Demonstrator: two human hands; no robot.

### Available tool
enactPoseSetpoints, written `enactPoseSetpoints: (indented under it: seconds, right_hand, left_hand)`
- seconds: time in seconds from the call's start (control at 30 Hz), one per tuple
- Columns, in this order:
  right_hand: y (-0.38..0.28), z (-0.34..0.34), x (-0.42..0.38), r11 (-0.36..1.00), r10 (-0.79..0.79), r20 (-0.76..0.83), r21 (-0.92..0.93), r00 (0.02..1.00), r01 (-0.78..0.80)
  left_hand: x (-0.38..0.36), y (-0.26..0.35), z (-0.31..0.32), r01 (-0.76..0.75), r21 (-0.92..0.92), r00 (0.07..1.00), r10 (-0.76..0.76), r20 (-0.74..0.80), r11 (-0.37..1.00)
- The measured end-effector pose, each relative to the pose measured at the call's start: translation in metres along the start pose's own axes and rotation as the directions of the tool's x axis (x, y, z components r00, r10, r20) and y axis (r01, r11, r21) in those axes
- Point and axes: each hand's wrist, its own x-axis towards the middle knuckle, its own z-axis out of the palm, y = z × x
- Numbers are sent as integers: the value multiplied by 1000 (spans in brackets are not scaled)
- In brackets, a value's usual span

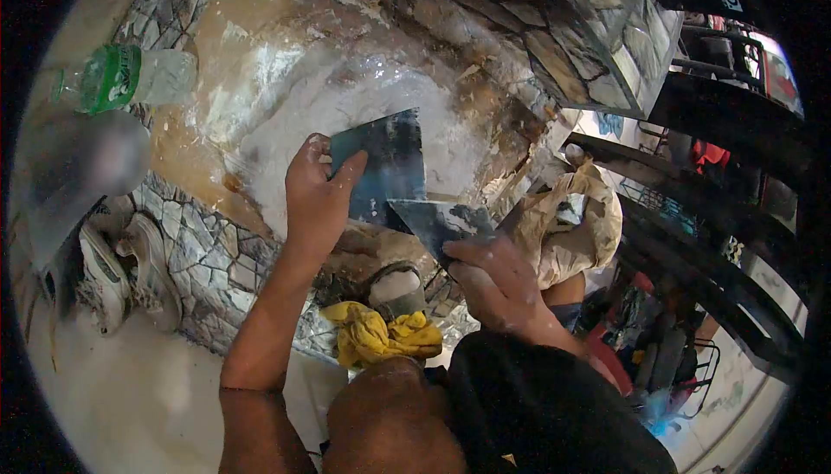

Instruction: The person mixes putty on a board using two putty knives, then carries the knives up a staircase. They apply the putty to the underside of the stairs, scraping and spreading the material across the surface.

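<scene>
My left hand [318, 181] is closed on one edge of a broad, dark blue-grey putty spreader [387, 162], thumb laid over its face. My right hand [500, 282] grips a smaller putty knife [450, 221] with white smears along its blade. The tip of the smaller blade overlaps the lower edge of the broad one in this view. Beneath both tools lies a spread of whitish putty or powder [294, 141], over a brown, stained surface [208, 149].
A clear bottle with a green label [121, 77] lies at the left, above a pair of shoes [130, 266]. A yellow cloth [381, 335] and a cup of white material [398, 290] sit near my knee. On the right are a crumpled paper sack [589, 227] and dark slats [692, 257].
</scene>
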Motion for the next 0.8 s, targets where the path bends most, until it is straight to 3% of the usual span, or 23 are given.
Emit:
enactPoseSetpoints:
  seconds: [0.1,0.2,0.27,0.37,0.5,0.6,0.63,0.73,0.8]
  right_hand:
    - [8,5,9,1000,10,14,-26,1000,-10]
    - [30,4,35,992,87,4,-97,996,-86]
    - [43,-4,57,983,128,-66,-123,990,-135]
    - [63,-9,57,975,219,-254,85,942,-204]
    - [51,-42,35,930,359,-373,223,856,-293]
    - [45,-71,16,946,319,-451,208,834,-249]
    - [41,-83,12,957,288,-436,173,853,-234]
    - [24,-101,16,990,141,-361,80,922,-120]
    - [17,-103,13,997,77,-270,38,960,-69]
  left_hand:
    - [-5,-2,7,-107,10,994,107,14,994]
    - [-15,7,10,-2,112,1000,2,6,994]
    - [-19,5,11,-40,182,999,42,-6,982]
    - [-24,11,9,-24,272,999,31,-21,962]
    - [-40,35,5,32,456,999,-11,-49,889]
    - [-54,33,5,-331,479,942,312,121,813]
    - [-47,13,4,-560,293,827,544,141,775]
    - [-51,9,-3,-765,382,640,680,358,519]
    - [-50,2,-2,-819,367,566,725,392,441]
